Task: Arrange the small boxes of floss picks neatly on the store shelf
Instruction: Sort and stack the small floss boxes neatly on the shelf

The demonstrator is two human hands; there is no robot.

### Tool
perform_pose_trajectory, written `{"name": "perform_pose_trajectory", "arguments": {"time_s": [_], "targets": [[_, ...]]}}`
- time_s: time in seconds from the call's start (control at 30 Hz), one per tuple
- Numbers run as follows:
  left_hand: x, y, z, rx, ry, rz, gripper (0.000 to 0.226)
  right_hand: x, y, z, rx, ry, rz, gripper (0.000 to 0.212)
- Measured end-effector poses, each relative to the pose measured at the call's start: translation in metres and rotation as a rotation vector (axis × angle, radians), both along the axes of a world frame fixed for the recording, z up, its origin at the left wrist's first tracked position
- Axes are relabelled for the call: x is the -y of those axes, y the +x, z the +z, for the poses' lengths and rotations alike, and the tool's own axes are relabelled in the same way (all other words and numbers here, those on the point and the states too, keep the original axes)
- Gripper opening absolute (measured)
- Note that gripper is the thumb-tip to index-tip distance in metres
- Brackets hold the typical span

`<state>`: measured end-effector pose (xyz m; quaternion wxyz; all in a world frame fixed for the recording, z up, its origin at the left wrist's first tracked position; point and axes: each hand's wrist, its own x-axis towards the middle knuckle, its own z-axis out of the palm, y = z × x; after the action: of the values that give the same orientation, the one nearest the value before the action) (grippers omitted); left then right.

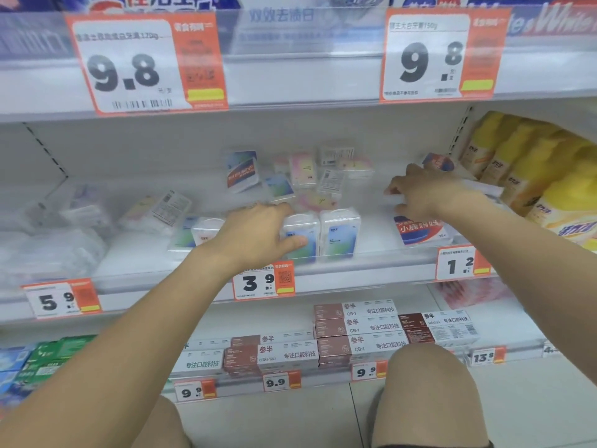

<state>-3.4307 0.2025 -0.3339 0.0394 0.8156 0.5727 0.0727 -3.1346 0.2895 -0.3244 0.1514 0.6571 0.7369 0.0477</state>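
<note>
Head view: floss-pick boxes, light, stiff, slick plastic, stand at shelf front, others jumbled at 12 o'clock. Left hand fingers clamp one box's sides; right hand fingers pinch a flat pack.

The shelf has a tall open gap above it, under the next shelf up, so a hand can go in from the front. A bare white patch lies between the two hands. The left hand covers the front boxes in the middle. Behind them a messy pile of small boxes fills the back. On the right, yellow bottles lean in and block that side, and the right hand sits just beside them. A red and white pack lies flat at the front right. On the left, clear bags take up the floor of the shelf.
</note>
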Motion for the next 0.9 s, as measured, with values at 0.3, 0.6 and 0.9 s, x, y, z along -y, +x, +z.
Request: {"name": "perform_pose_trajectory", "arguments": {"time_s": [0.3,0.6,0.9], "targets": [[0.004,-0.033,0.018,0.034,0.084,0.052,0.062,0.027,-0.034,0.021,-0.386,0.300,0.203,0.033],[0.011,-0.056,0.000,0.017,0.009,0.130,0.057,0.052,-0.122,0.047,-0.577,-0.303,0.391,0.057],[0.006,-0.076,0.006,0.405,-0.019,0.096,0.049,-0.061,-0.220,0.038,-0.605,-0.180,0.090,0.038]]}}
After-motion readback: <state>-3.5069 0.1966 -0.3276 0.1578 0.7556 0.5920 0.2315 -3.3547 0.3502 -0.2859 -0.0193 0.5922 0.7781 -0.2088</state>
